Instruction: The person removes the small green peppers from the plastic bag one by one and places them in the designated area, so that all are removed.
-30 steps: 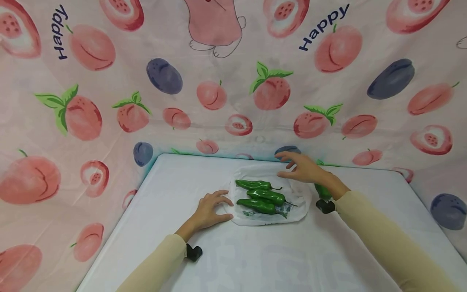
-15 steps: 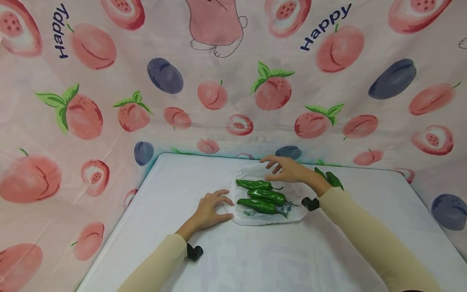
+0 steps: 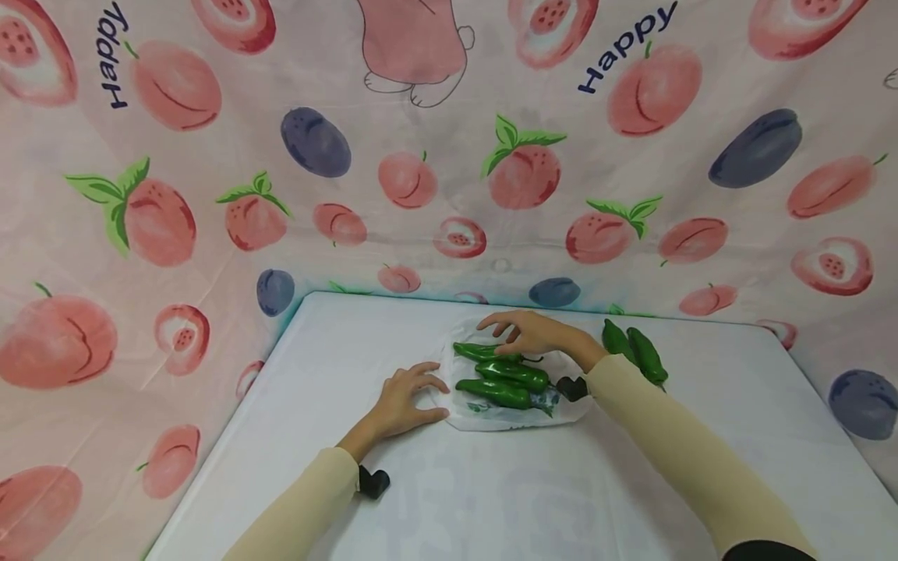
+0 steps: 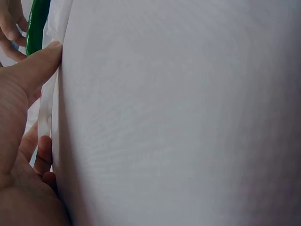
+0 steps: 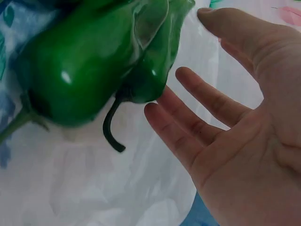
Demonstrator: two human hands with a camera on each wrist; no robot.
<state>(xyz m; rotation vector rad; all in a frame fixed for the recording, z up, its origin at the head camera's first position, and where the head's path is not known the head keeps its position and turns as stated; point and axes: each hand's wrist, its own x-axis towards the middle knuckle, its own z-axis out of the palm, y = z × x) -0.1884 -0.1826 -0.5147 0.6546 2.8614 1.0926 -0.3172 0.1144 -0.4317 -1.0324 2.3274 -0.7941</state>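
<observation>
Three green peppers lie side by side on a white plastic bag with a blue-green pattern showing: the far pepper (image 3: 471, 352), the middle pepper (image 3: 515, 375) and the near pepper (image 3: 493, 393). My right hand (image 3: 536, 333) is over the far pepper, fingers spread and slightly bent; in the right wrist view the fingertips (image 5: 157, 113) come close to this pepper, nothing gripped. At the left edge of the plastic bag (image 3: 484, 423), my left hand (image 3: 403, 401) rests with thumb and fingers apart. The left wrist view has its thumb (image 4: 44, 61) against the bag's edge.
Two more green peppers, a left one (image 3: 617, 340) and a right one (image 3: 648, 355), lie together right of the bag. A white-covered table (image 3: 491, 499) meets a fruit-printed cloth (image 3: 421, 257) at its back. Both wrists carry black devices.
My right hand has moved left and slightly nearer, from the bag's right side to over the far pepper. The two peppers at right have come into full view. My left hand has stayed put.
</observation>
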